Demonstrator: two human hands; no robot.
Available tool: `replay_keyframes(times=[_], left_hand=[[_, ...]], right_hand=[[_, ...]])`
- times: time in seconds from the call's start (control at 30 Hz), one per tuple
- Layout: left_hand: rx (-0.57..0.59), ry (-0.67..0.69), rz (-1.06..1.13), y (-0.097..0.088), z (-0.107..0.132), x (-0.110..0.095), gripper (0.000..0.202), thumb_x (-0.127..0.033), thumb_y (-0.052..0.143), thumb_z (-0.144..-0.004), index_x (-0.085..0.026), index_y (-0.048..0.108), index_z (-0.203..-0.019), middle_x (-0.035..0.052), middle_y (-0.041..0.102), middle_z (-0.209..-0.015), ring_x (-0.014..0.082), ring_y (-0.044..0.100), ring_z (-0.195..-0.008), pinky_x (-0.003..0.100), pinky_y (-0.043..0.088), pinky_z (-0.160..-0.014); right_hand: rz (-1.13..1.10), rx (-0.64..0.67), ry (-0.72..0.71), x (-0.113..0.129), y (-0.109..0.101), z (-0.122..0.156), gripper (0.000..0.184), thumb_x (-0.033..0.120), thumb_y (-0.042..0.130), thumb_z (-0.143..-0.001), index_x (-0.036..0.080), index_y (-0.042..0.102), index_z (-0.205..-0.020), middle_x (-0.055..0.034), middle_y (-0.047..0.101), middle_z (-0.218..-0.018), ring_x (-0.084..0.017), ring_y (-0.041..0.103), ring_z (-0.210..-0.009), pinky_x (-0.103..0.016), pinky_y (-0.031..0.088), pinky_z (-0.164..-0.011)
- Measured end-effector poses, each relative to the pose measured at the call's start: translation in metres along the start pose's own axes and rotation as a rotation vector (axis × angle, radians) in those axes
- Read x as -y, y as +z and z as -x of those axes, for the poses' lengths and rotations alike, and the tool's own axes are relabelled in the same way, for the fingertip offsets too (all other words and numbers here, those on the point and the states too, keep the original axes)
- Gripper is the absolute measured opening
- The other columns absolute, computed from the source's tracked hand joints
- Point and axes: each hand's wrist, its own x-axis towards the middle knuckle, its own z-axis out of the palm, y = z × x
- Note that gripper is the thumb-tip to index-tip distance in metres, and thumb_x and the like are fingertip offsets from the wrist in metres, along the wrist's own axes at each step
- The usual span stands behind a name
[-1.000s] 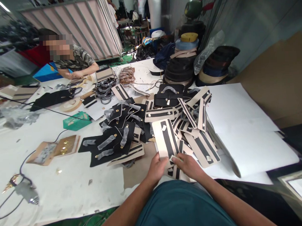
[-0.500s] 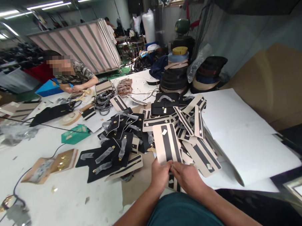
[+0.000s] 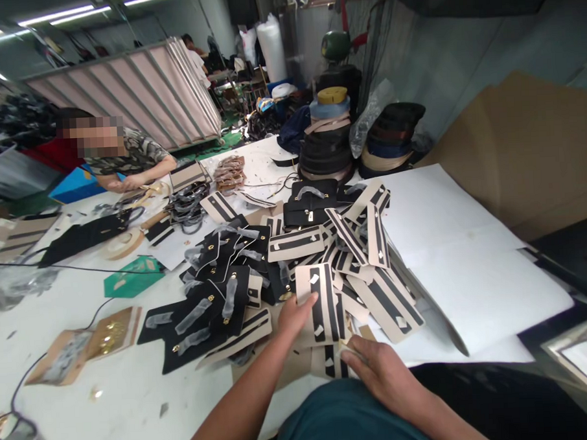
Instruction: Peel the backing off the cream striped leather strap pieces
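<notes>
My left hand (image 3: pixel 296 316) grips the left edge of a beige panel (image 3: pixel 305 330) with dark stripes, the thumb lying on top. Two small white tabs show on that panel's stripe. At its lower right corner my right hand (image 3: pixel 380 370) is closed, with a small pale piece (image 3: pixel 352 351) between thumb and fingers; its kind is unclear. Another striped panel (image 3: pixel 319 365) lies beneath, partly hidden. To the left are black bag pieces (image 3: pixel 212 308) with gold fittings and wrapped handles. Several more striped panels (image 3: pixel 387 303) are heaped to the right.
A black handbag (image 3: pixel 310 211) stands behind the heap. White sheets (image 3: pixel 463 258) cover the table's right side. At left lie a green piece (image 3: pixel 133 277), a tape roll (image 3: pixel 124 243) and a box of gold fittings (image 3: pixel 111 337). Across the table sits a person (image 3: pixel 130 156) in a camouflage shirt.
My hands have parted: the left has moved up the panel's left edge, the right down and rightward with a pale piece. A second white tab now shows on the panel, which sits lower.
</notes>
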Motion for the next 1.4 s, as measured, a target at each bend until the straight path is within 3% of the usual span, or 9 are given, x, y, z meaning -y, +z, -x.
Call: replay_keyframes(times=[0.27, 0.5, 0.7, 0.83, 0.93, 1.0, 1.07, 1.23, 1.4], left_hand=[[-0.061, 0.21, -0.159, 0.028, -0.039, -0.018, 0.024, -0.035, 0.082, -0.068, -0.017, 0.077, -0.083, 0.006, 0.077, -0.081, 0.0258, 0.07, -0.082, 0.031, 0.05, -0.077], [0.047, 0.235, -0.28, 0.023, -0.039, -0.006, 0.035, -0.033, 0.083, -0.068, -0.016, 0.076, -0.098, 0.0076, 0.079, -0.093, 0.0247, 0.072, -0.085, 0.031, 0.052, -0.078], [0.003, 0.235, -0.389, 0.022, -0.04, 0.005, 0.013, -0.023, 0.069, -0.078, -0.016, 0.075, -0.087, 0.0062, 0.078, -0.085, 0.0252, 0.072, -0.081, 0.032, 0.052, -0.074], [-0.023, 0.261, -0.383, 0.014, -0.032, 0.013, 0.028, -0.016, 0.063, -0.079, -0.018, 0.072, -0.106, 0.0064, 0.077, -0.1, 0.0239, 0.071, -0.091, 0.031, 0.053, -0.083], [-0.192, 0.391, -0.43, 0.001, -0.016, 0.021, 0.051, -0.021, 0.068, -0.079, -0.016, 0.062, -0.129, 0.013, 0.069, -0.126, 0.0277, 0.065, -0.116, 0.038, 0.048, -0.103], [-0.288, 0.494, -0.478, -0.009, 0.0, 0.027, 0.056, -0.027, 0.07, -0.081, -0.015, 0.058, -0.135, 0.0164, 0.063, -0.134, 0.03, 0.058, -0.125, 0.043, 0.042, -0.111], [-0.257, 0.526, -0.469, -0.018, 0.018, 0.033, 0.048, -0.03, 0.066, -0.086, -0.016, 0.061, -0.132, 0.0153, 0.064, -0.131, 0.0289, 0.059, -0.122, 0.043, 0.046, -0.108], [-0.116, 0.327, -0.234, -0.039, 0.061, 0.056, 0.023, -0.033, 0.068, -0.087, -0.019, 0.074, -0.104, 0.0085, 0.071, -0.1, 0.0217, 0.067, -0.091, 0.029, 0.056, -0.076], [-0.3, -0.256, 0.429, -0.063, 0.078, 0.089, 0.036, -0.049, 0.075, -0.084, -0.014, 0.067, -0.09, 0.0049, 0.066, -0.079, 0.0165, 0.062, -0.062, 0.026, 0.051, -0.051]], right_hand=[[-0.048, -0.023, 0.041, -0.005, -0.007, -0.001, 0.033, 0.047, 0.044, -0.106, 0.024, 0.056, -0.086, -0.0021, 0.07, -0.087, -0.02, 0.068, -0.082, -0.03, 0.048, -0.076], [-0.066, -0.014, 0.079, -0.011, -0.01, -0.002, 0.036, 0.048, 0.045, -0.106, 0.023, 0.055, -0.082, -0.0008, 0.068, -0.084, -0.018, 0.065, -0.08, -0.029, 0.046, -0.076], [-0.08, -0.017, 0.084, -0.013, -0.005, -0.002, 0.037, 0.05, 0.046, -0.105, 0.023, 0.052, -0.08, -0.0006, 0.064, -0.083, -0.019, 0.064, -0.08, -0.029, 0.046, -0.076], [-0.167, -0.023, 0.101, -0.008, -0.009, -0.001, 0.034, 0.051, 0.043, -0.106, 0.024, 0.058, -0.092, -0.0008, 0.063, -0.087, -0.019, 0.063, -0.081, -0.03, 0.047, -0.078], [-0.239, 0.002, 0.132, 0.001, -0.015, -0.003, 0.034, 0.051, 0.041, -0.106, 0.024, 0.059, -0.117, -0.0013, 0.066, -0.092, -0.018, 0.063, -0.078, -0.03, 0.048, -0.075], [-0.239, 0.004, 0.138, 0.006, -0.016, -0.007, 0.035, 0.051, 0.044, -0.105, 0.023, 0.062, -0.113, -0.0011, 0.066, -0.088, -0.018, 0.062, -0.077, -0.03, 0.046, -0.074], [-0.219, -0.006, 0.145, 0.01, -0.014, -0.012, 0.036, 0.051, 0.048, -0.104, 0.021, 0.066, -0.094, -0.0007, 0.067, -0.082, -0.019, 0.061, -0.077, -0.029, 0.044, -0.073], [-0.157, -0.069, 0.233, 0.01, -0.005, -0.017, 0.042, 0.057, 0.058, -0.096, 0.021, 0.063, -0.075, -0.0001, 0.069, -0.072, -0.018, 0.059, -0.067, -0.029, 0.041, -0.066], [-0.196, 0.003, 0.304, 0.018, 0.002, -0.016, 0.046, 0.067, 0.053, -0.094, 0.022, 0.063, -0.09, -0.0004, 0.071, -0.071, -0.019, 0.061, -0.062, -0.03, 0.043, -0.063]])
